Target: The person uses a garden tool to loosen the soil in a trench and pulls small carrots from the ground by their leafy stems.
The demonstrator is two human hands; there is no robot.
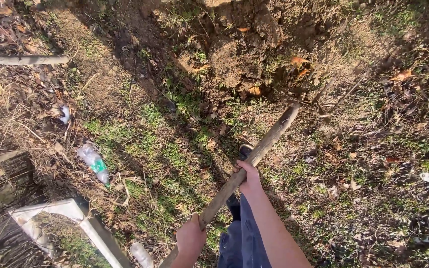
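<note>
Patchy ground point(165, 149) out here, thin green grass mixed with dry brown leaves and bare dirt, long shadows across it. Far left there's a pale grey pole point(21, 59) lying flat near the top edge, then a crushed clear plastic bottle with a green label point(94, 163) in the straw, and below that a white angular frame piece point(83, 221) in the corner. Moving right, the left hand point(189, 239) is wrapped tight around the lower end of a long weathered wooden tool handle point(251, 159), and the right hand point(249, 179) grips it further up. The handle slants up to the right into a mound of loose brown soil point(239, 54). Dark blue trousers point(244, 238) and a dark shoe point(245, 149) sit just under the handle.
</note>
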